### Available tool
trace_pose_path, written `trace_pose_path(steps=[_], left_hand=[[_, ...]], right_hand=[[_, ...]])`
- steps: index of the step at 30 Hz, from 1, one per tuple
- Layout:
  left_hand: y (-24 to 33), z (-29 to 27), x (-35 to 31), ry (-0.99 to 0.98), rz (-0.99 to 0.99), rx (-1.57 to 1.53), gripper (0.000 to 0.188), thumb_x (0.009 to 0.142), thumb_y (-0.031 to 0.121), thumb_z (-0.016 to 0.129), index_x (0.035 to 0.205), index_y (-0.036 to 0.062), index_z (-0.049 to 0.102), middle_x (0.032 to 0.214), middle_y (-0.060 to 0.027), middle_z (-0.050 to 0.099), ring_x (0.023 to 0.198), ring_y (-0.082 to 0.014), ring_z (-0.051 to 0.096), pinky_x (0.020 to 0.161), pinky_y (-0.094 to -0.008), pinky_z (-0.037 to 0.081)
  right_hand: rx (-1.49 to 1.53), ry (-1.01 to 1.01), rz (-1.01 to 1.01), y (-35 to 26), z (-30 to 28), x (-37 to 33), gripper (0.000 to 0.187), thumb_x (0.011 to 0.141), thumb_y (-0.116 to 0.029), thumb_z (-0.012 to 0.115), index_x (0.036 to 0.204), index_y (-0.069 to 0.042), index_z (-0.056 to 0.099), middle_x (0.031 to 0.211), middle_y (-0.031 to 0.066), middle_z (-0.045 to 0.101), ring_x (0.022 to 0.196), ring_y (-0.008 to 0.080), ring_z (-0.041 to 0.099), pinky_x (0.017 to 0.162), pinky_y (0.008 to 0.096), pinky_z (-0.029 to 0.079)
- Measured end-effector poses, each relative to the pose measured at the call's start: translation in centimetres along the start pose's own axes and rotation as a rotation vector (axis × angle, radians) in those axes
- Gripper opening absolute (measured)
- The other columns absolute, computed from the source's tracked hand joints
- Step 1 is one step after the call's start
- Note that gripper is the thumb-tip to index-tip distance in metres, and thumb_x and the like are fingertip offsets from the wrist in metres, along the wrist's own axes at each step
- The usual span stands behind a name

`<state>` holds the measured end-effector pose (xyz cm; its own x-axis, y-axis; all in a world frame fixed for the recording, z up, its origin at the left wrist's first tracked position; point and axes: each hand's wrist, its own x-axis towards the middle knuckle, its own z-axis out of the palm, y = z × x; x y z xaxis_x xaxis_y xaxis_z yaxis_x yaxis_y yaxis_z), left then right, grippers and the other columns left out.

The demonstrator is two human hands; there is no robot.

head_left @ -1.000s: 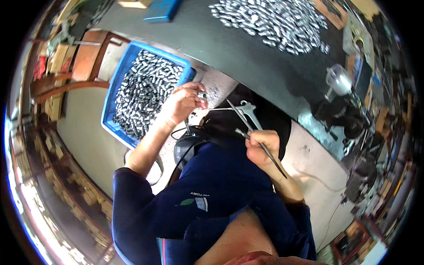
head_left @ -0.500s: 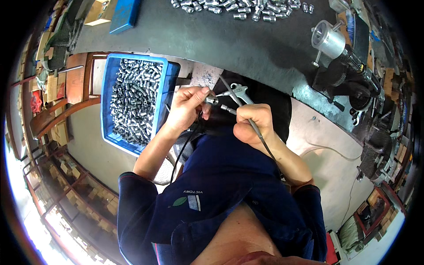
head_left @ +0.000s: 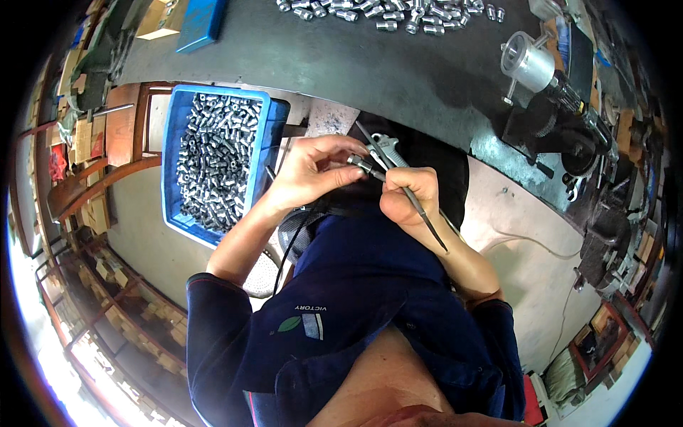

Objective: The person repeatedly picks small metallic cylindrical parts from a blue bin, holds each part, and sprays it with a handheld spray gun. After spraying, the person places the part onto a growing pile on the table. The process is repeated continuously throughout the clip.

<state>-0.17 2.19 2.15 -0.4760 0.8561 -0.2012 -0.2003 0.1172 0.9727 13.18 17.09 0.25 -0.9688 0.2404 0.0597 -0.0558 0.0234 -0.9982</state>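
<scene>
Navy cloth of the shirt (head_left: 370, 292) is nearest. Beyond it, the right hand (head_left: 411, 196) is closed round a slender dark rod (head_left: 425, 218) and a short stem, which points toward a silver metal fitting (head_left: 358, 162). That fitting lies between the two hands, where the left hand (head_left: 316, 172) curves thumb and fingers about it; whether they grip, I cannot tell. Leftward, a blue crate (head_left: 270, 135) holds many metal pieces (head_left: 217, 167). Farther off, more silver fittings (head_left: 413, 21) lie on the dark table (head_left: 306, 67).
</scene>
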Motion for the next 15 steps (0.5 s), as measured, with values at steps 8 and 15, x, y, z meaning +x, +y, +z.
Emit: trace_pose_path(steps=[8, 15], left_hand=[[-0.6, -1.8, 0.4, 0.22, 0.133, 0.478, 0.015, 0.071, 0.003, 0.069, 0.085, -0.0004, 0.065, 0.071, -0.0025, 0.061, 0.057, -0.006, 0.053, 0.051, -0.022, 0.041], [-1.8, -3.1, 0.3, 0.312, 0.24, 0.819, 0.023, 0.056, 0.002, 0.067, 0.079, 0.0012, 0.064, 0.064, -0.0079, 0.053, 0.049, -0.0192, 0.049, 0.047, -0.029, 0.039]], right_hand=[[-0.004, 0.031, -0.034, -1.9, -0.4, -0.7, 0.027, 0.062, -0.001, 0.052, 0.054, -0.004, 0.027, 0.048, 0.0036, 0.033, 0.043, 0.0109, 0.031, 0.043, 0.0253, 0.024], [0.091, -0.165, -0.244, -4.3, 0.1, -0.9, 0.028, 0.051, -0.003, 0.051, 0.053, -0.006, 0.024, 0.046, 0.0054, 0.035, 0.038, 0.0164, 0.031, 0.039, 0.0274, 0.02]])
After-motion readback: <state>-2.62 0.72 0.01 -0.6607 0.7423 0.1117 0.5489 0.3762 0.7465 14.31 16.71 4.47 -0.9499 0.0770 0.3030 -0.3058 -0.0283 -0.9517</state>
